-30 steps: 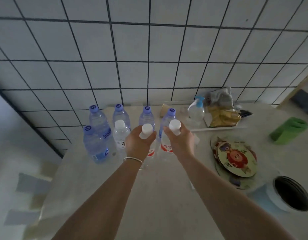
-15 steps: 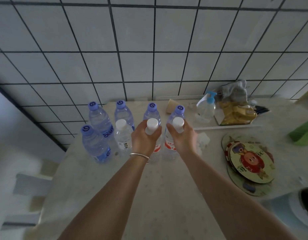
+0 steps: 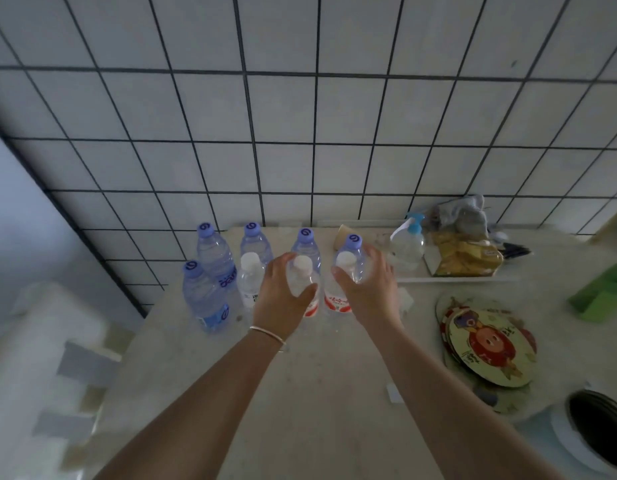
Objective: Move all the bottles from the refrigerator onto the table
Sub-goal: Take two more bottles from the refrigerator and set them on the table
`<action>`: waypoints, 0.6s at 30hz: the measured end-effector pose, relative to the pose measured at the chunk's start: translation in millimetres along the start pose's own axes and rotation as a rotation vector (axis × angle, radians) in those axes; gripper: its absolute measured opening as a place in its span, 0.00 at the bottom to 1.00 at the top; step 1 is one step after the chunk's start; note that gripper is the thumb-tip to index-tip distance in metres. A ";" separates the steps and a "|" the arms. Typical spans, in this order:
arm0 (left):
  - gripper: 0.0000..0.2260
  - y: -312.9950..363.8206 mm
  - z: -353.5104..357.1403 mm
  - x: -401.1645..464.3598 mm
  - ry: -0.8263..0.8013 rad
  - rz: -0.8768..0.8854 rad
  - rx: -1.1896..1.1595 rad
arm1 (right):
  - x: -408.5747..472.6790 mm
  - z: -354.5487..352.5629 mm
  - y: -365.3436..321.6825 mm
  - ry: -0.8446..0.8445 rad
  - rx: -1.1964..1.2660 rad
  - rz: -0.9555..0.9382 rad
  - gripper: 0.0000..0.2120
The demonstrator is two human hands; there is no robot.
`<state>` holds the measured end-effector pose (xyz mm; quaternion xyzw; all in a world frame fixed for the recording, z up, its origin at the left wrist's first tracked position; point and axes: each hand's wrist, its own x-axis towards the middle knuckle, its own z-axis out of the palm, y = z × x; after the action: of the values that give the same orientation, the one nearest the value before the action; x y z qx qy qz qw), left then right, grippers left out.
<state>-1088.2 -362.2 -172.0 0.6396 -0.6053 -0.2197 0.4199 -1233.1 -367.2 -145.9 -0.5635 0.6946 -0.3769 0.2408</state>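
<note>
Two white-capped bottles with red labels stand on the pale table (image 3: 300,393) in front of a row of blue-capped bottles (image 3: 206,251). My left hand (image 3: 283,299) wraps around the left white-capped bottle (image 3: 302,275), thumb across its front. My right hand (image 3: 369,289) is cupped beside the right white-capped bottle (image 3: 345,268), with its fingers spread and loose. A third white-capped bottle (image 3: 250,278) stands just left of my left hand. Another blue-capped bottle (image 3: 203,299) stands nearer at the left. The refrigerator is out of view.
A clear pump bottle (image 3: 407,247), a tray with snack bags (image 3: 463,258) and a cloth sit at the back right. Round picture coasters (image 3: 487,344), a green object (image 3: 601,292) and a white pot with a dark opening (image 3: 598,431) are on the right. A tiled wall rises behind the table.
Both hands slid from the bottle necks down to the bodies as the two bottles came to stand on the table. My right hand's fingers have spread apart.
</note>
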 end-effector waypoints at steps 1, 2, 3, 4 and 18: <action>0.27 4.1 -6.9 -8.5 0.034 0.021 0.021 | -9.2 -5.1 -3.7 0.019 -0.010 -0.047 0.32; 0.28 7.9 -14.3 -17.5 0.072 0.037 0.037 | -19.6 -10.0 -7.7 0.029 -0.009 -0.096 0.32; 0.29 10.8 -22.7 -26.7 0.105 0.042 0.036 | -30.4 -14.8 -11.7 0.029 0.002 -0.142 0.32; 0.29 14.6 -32.4 -36.7 0.134 0.039 0.021 | -42.2 -20.1 -16.3 0.018 0.013 -0.184 0.32; 0.29 43.4 -182.5 -381.1 0.768 -0.402 0.028 | -309.7 -32.9 -45.4 -0.725 0.200 -0.584 0.33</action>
<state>-1034.8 56.3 -123.2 0.7856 -0.2713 -0.0351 0.5549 -1153.7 -63.9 -118.1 -0.8045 0.3385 -0.2727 0.4047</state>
